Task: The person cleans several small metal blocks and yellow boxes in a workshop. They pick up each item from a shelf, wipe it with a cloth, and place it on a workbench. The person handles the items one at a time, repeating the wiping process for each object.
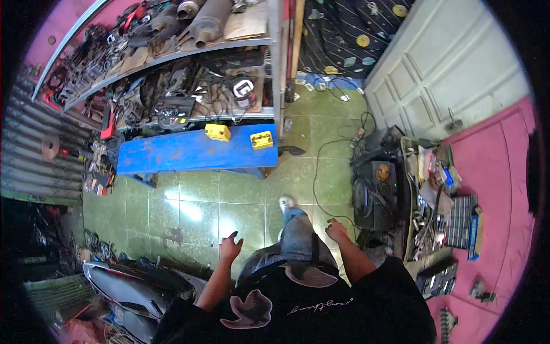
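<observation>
Both my hands hang in front of my body above the green tiled floor, touching nothing. My left hand point(230, 247) has its fingers partly apart, with dark smudges at the tips, and I see nothing held in it. On the other side my right hand point(337, 230) is also free, thumb and fingers spread. Ahead of me stands a low blue bench point(172, 153). Two small yellow boxes, which look like motorcycle batteries, sit on its right half: one yellow box point(217, 132) nearer the middle, the other yellow box point(262, 140) near the right end.
A metal shelf point(166, 56) full of motorcycle parts and exhausts rises behind the bench. At lower left is a motorcycle point(132, 289). A black speaker-like box point(375, 195) and a tool-covered table point(427, 195) stand right, near a white door point(435, 74). A cable point(316, 183) crosses the floor.
</observation>
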